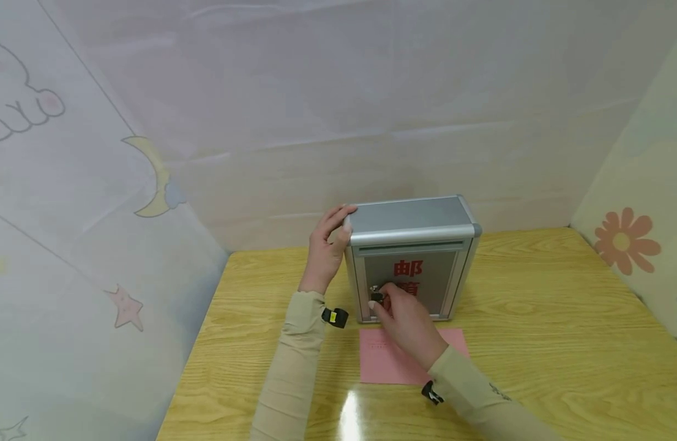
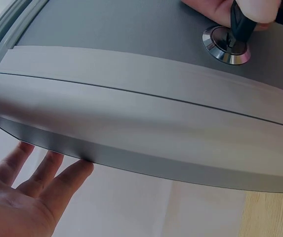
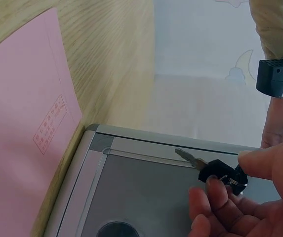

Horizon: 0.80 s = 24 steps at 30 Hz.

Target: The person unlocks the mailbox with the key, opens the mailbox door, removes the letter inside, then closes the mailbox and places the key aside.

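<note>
A grey metal mailbox with red characters on its front panel stands upright on the table. My left hand rests against its upper left corner; in the left wrist view the spread fingers touch the edge of its side. My right hand pinches the black head of a key at the round chrome lock on the front panel's left side. From the same ring hangs a second black-headed key, its blade free. A pink envelope lies flat before the mailbox, partly under my right forearm.
The wood-grain table reaches back to a pale cloth wall. Printed side walls enclose it, with a moon on the left and an orange flower on the right. Both wrists wear black camera straps.
</note>
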Motion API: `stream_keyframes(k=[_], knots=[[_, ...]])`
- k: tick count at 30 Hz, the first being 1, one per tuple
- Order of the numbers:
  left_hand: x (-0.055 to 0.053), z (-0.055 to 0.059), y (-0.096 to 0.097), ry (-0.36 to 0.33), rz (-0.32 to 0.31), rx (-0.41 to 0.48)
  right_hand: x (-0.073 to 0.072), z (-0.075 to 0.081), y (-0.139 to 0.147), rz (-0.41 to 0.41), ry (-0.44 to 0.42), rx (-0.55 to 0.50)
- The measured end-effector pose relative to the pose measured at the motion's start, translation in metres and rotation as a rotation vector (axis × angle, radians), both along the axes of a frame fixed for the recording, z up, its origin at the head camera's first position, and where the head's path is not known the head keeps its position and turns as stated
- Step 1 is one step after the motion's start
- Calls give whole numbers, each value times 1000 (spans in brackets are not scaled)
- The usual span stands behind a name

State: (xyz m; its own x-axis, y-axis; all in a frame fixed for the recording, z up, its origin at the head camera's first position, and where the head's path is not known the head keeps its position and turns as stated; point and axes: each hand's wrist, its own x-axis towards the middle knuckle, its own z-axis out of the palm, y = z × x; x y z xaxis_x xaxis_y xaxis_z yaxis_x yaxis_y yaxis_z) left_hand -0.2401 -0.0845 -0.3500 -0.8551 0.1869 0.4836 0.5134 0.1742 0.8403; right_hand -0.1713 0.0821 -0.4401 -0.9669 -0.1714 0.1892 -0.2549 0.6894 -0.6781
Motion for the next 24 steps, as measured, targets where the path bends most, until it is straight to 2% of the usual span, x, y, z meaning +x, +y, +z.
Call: stream_keyframes(k=[4,6,12,17,24], knots=[[-13,-16,-2,3,12,2,1,1,-1,-13,21,24],[-16,-19,-2,4,14,9,1,1,-1,-17,27,37],[1,1,1,-3,-1,10,1,0,-2,-31,67,65],[1,1,1,-16,-4,6,-1,-2,-1,-37,112,87],[-1,-1,2,-10,-7,11,-1,-5,0,-42,110,78]])
